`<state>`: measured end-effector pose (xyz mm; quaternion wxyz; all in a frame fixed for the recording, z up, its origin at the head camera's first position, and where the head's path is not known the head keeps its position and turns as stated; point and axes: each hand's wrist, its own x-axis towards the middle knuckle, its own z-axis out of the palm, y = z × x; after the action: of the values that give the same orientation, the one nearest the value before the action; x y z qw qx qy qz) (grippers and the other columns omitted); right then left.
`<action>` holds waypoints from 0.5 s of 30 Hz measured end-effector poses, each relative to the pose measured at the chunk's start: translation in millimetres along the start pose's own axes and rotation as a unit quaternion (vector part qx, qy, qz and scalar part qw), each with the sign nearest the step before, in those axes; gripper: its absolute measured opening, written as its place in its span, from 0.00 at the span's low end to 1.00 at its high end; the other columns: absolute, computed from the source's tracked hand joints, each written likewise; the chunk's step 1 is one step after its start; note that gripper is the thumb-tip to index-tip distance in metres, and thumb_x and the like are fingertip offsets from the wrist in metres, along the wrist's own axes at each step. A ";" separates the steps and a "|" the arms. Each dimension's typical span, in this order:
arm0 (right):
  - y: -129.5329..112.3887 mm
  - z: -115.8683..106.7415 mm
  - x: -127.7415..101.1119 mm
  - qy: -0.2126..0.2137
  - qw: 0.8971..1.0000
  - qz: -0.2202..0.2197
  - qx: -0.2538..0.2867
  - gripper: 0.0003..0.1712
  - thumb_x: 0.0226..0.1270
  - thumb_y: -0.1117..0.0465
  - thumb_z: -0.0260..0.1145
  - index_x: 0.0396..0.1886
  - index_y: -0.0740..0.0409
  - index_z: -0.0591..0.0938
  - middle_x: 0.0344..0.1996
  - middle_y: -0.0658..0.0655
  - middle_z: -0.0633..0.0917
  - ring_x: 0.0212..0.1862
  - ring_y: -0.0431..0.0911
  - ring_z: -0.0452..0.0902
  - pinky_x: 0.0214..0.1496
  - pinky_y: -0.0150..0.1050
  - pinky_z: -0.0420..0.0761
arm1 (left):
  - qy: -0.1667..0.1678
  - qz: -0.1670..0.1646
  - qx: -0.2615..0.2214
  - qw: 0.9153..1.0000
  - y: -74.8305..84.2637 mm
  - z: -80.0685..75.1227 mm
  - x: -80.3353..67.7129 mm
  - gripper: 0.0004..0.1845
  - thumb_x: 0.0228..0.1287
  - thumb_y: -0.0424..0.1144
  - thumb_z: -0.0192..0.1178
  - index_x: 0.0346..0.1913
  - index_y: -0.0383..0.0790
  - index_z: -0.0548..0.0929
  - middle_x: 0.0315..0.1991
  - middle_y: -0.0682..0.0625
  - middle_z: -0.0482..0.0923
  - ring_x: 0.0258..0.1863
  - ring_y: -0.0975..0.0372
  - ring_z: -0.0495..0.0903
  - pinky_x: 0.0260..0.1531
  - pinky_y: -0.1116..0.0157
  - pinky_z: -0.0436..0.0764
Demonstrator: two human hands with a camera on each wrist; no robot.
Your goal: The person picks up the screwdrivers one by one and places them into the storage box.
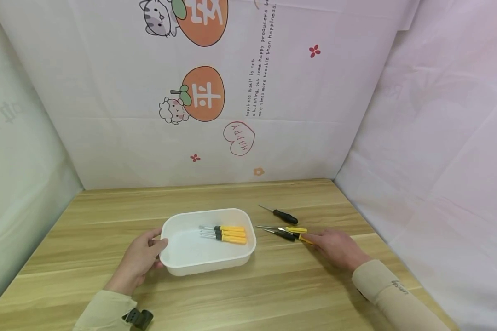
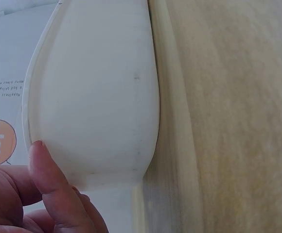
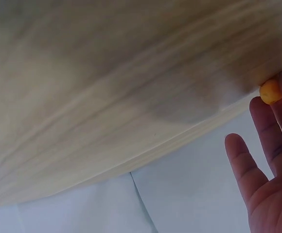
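Observation:
My left hand (image 1: 142, 255) grips the left end of a white plastic bin (image 1: 207, 265), the thumb over its rim and fingers against the outside wall. Inside the bin, several picks (image 1: 232, 233) with yellow-and-black handles and thin metal shafts lie side by side at the right end. To the right, my right hand (image 1: 337, 248) pinches the yellow handle of another pick (image 1: 306, 239) low over the table. In the right wrist view the rounded end of that yellow handle (image 3: 271, 91) shows between thumb and fingers; its shaft is out of that view.
Beside the right hand lie a black-handled tool (image 1: 285, 235) and a yellow-handled tool (image 1: 297, 229), close together. A black-handled screwdriver (image 1: 286, 216) lies farther back. The wood-grain table (image 1: 120, 207) meets a printed white cloth wall (image 1: 294, 151) at the back.

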<state>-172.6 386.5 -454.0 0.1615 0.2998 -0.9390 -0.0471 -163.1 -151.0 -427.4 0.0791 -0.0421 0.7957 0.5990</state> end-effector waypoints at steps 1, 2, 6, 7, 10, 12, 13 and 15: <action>-0.1 0.1 -0.1 0.002 1.000 -0.001 0.001 0.25 0.66 0.62 0.75 0.63 0.44 0.85 0.50 0.52 0.91 0.43 0.51 0.88 0.43 0.49 0.89 | 0.000 0.000 0.000 1.000 0.1 0.0 0.0 0.30 0.81 0.37 0.53 0.79 0.30 0.61 0.58 0.32 0.74 0.35 0.57 0.81 0.25 0.68 0.85; 0.0 0.6 -0.1 0.004 1.000 -0.003 0.002 0.26 0.65 0.62 0.75 0.63 0.44 0.85 0.49 0.52 0.91 0.42 0.50 0.88 0.42 0.48 0.89 | 0.000 0.000 0.001 1.000 0.2 0.1 0.0 0.30 0.81 0.37 0.53 0.79 0.30 0.61 0.58 0.32 0.74 0.35 0.57 0.81 0.25 0.68 0.85; -0.1 2.2 -0.3 0.011 1.000 -0.004 0.005 0.26 0.65 0.63 0.75 0.62 0.43 0.85 0.47 0.52 0.92 0.39 0.49 0.88 0.39 0.46 0.88 | 0.001 0.001 0.003 1.000 0.6 0.3 0.1 0.30 0.81 0.37 0.53 0.79 0.30 0.61 0.58 0.31 0.74 0.35 0.57 0.81 0.25 0.68 0.85; -0.2 2.4 -0.3 0.012 1.000 -0.003 0.005 0.26 0.65 0.63 0.75 0.62 0.43 0.85 0.47 0.52 0.92 0.39 0.49 0.87 0.39 0.46 0.88 | 0.000 0.001 0.003 1.000 0.7 0.3 0.2 0.30 0.81 0.37 0.53 0.79 0.30 0.61 0.58 0.31 0.74 0.35 0.57 0.81 0.25 0.68 0.85; -1.0 2.1 0.1 0.016 1.000 -0.002 0.004 0.25 0.65 0.63 0.75 0.61 0.42 0.86 0.47 0.51 0.92 0.39 0.49 0.87 0.39 0.45 0.88 | 0.000 -0.002 0.003 1.000 0.7 0.1 0.5 0.30 0.81 0.37 0.53 0.79 0.30 0.61 0.58 0.32 0.74 0.34 0.57 0.81 0.25 0.68 0.85; -1.5 1.3 0.8 0.021 1.000 -0.003 0.006 0.24 0.65 0.63 0.75 0.61 0.42 0.86 0.47 0.51 0.92 0.39 0.49 0.87 0.38 0.46 0.88 | 0.000 -0.002 0.004 1.000 0.7 0.0 0.6 0.30 0.81 0.38 0.53 0.79 0.30 0.61 0.58 0.32 0.74 0.34 0.57 0.81 0.25 0.67 0.85; -1.6 1.0 1.0 0.023 1.000 -0.004 0.007 0.24 0.65 0.63 0.75 0.60 0.42 0.86 0.47 0.51 0.92 0.40 0.49 0.88 0.39 0.46 0.88 | 0.001 -0.003 0.004 1.000 0.7 0.0 0.6 0.30 0.81 0.38 0.53 0.79 0.30 0.61 0.58 0.32 0.74 0.34 0.57 0.81 0.25 0.67 0.85; -1.9 0.3 1.7 0.025 1.000 -0.006 0.009 0.24 0.65 0.63 0.75 0.60 0.42 0.87 0.47 0.51 0.92 0.40 0.49 0.88 0.39 0.46 0.88 | 0.001 -0.003 0.006 1.000 0.5 -0.1 0.5 0.30 0.81 0.38 0.53 0.79 0.31 0.61 0.58 0.31 0.74 0.34 0.57 0.81 0.25 0.67 0.85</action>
<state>-172.9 384.0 -454.2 0.1819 0.3077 -0.9334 -0.0323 -163.7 -150.9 -426.9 0.0803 -0.0448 0.7993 0.5939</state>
